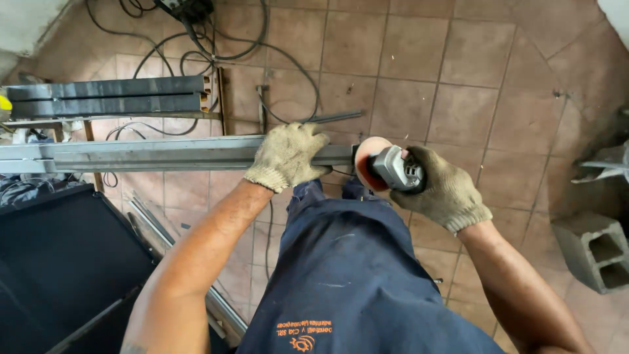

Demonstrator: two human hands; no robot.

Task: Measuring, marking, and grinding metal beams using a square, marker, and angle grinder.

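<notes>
Fingers of left hand [288, 156] clamp metal bar [164, 155]; right hand [440, 187] grips grinder [392, 169] at its end.

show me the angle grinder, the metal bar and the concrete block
angle grinder [398, 169], head view, grey body
metal bar [164, 155], head view, middle of its length
concrete block [593, 249], head view, top face

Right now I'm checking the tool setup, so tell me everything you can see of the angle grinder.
The angle grinder has a grey body and a reddish-orange disc. It points left, with the disc at the cut end of the long grey metal bar. The gloved right hand grips its body; the gloved left hand clamps the bar. Its cord is hidden.
</notes>
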